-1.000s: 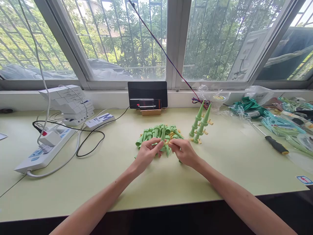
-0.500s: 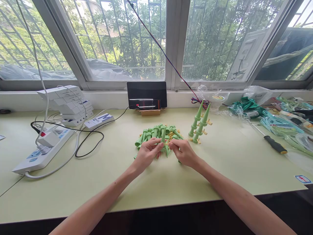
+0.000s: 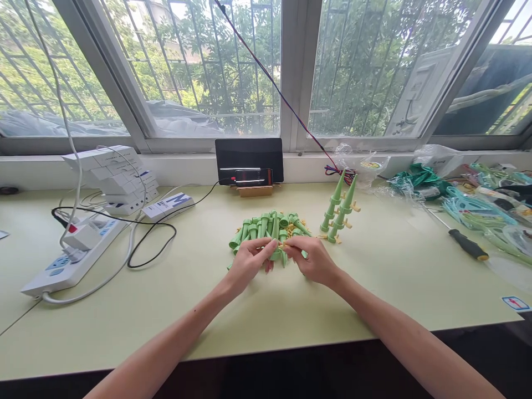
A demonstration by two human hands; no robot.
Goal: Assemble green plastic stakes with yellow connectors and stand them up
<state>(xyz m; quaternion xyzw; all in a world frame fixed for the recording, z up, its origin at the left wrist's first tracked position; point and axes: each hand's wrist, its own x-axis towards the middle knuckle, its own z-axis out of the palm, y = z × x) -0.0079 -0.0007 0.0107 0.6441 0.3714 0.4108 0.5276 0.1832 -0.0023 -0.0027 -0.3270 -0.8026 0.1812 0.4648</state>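
Observation:
My left hand [image 3: 254, 259] is closed around a green plastic watering spike [image 3: 275, 227], held point up in front of the pile. Thumb and forefinger of my right hand [image 3: 310, 257] pinch a small yellow valve [image 3: 282, 245] at the spike's side; the fingers cover most of it. Just behind both hands lies a heap of loose green spikes [image 3: 249, 228] with yellow valves among them. To the right, two stacks of green spikes [image 3: 344, 208] stand upright, with yellow valves sticking out of their sides.
A power strip [image 3: 78, 255] with cables and stacked white boxes [image 3: 120, 180] occupy the left. At the back, a phone [image 3: 253, 177] leans on a black screen [image 3: 249, 149]. On the right lie a screwdriver [image 3: 467, 244] and plastic bags [image 3: 477, 208].
The held spike has tipped slightly to the left, more upright. My right fingers have turned a little at the yellow valve. The heap and the stacks look the same.

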